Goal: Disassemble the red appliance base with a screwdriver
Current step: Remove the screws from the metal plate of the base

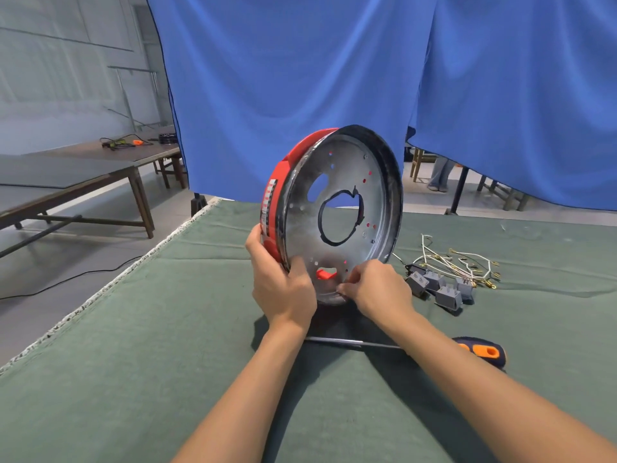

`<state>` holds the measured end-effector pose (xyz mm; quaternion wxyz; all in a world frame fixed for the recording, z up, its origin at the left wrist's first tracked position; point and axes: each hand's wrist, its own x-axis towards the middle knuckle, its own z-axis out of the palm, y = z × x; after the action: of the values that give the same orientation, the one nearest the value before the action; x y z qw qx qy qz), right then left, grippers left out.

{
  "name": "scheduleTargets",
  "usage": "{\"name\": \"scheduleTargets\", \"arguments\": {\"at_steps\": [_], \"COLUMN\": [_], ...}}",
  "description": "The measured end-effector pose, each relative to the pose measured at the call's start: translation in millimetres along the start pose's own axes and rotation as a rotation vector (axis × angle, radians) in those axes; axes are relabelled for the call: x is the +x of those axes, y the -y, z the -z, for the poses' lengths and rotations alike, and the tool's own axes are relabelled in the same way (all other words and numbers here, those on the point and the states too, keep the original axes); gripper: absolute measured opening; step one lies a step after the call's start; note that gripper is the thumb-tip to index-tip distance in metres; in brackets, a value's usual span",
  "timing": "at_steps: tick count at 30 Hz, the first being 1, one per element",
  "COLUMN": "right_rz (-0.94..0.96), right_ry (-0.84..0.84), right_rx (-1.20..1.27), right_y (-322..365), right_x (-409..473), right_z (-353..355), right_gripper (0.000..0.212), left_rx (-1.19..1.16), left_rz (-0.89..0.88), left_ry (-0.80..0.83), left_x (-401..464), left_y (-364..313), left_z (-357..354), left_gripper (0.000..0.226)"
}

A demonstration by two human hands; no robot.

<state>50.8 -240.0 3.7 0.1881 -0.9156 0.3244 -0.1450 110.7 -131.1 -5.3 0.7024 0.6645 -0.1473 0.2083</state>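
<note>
Left arm: my bare forearm reaches forward and up from the lower middle of the view, wrist nearly straight.
Left hand: back of the hand faces me; my fingers curl round the lower left edge of the red appliance base, thumb on the red outer side and fingertips over the rim on the metal inner face.
Right arm: my bare forearm comes in from the lower right corner, angled up and to the left.
Right hand: my fingers are bent and bunched together, pinching at the bottom rim just beside my left hand; what lies under the fingertips is too small to tell.
</note>
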Motion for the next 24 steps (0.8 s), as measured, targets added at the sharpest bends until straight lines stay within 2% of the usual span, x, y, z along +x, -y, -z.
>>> {"name": "scheduleTargets", "arguments": {"at_steps": [4,6,13,18,22,24], "right_rz": [-0.026,-0.032,-0.109,-0.211,-0.366,-0.39], "right_ry": [0.114,0.147,0.162,0.183,0.3,0.321], "right_rx": [0.056,0.16,0.538,0.669,0.733,0.691], "right_y": [6,2,-14,-25,-26,-24], "right_x": [3,5,6,9,10,14], "right_z": [4,7,17,31,23,17], "right_gripper": [0.02,0.014,0.017,0.013,0.011,0.014], "left_rx": [0.021,0.018,0.013,0.015,-0.017,-0.018], "left_rz": [-0.028,-0.015,0.112,0.367,0.554,0.612], "left_ry": [0.022,0.004,-0.079,-0.188,-0.239,-0.246], "left_x": [0,1,9,18,22,26], "left_y": [-2,-3,-3,1,3,5], "left_z": [1,1,5,10,9,10], "left_gripper": [0.056,0.056,0.056,0.06,0.043,0.043]}}
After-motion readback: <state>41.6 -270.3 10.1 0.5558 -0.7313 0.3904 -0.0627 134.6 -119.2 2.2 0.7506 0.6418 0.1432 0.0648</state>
